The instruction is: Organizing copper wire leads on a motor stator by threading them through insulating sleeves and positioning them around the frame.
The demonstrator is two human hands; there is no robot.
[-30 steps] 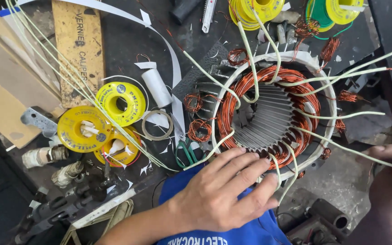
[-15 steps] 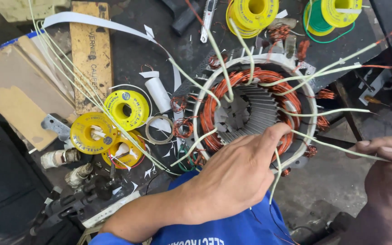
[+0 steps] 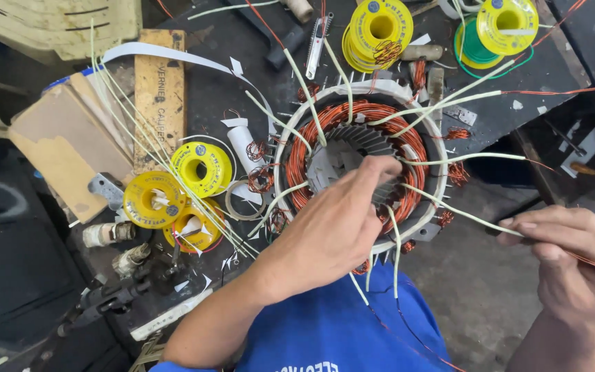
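Note:
A round motor stator with copper windings and a white outer ring lies at the edge of a dark workbench. Several pale sleeved leads fan out from it. My left hand rests on the stator's near rim, fingers curled over the copper coils and reaching into the slotted core. My right hand is off to the right, away from the bench, pinching the end of one pale sleeved lead with thin copper wire trailing from it.
Yellow wire spools sit left of the stator, with more yellow and green spools at the back. A wooden box, cardboard pieces, a white tape roll and paper scraps litter the bench. Concrete floor lies below right.
The view has shifted, so the stator sits lower and more central. My left hand moved up from the near rim onto the core. My right hand came further into view, gripping the lead.

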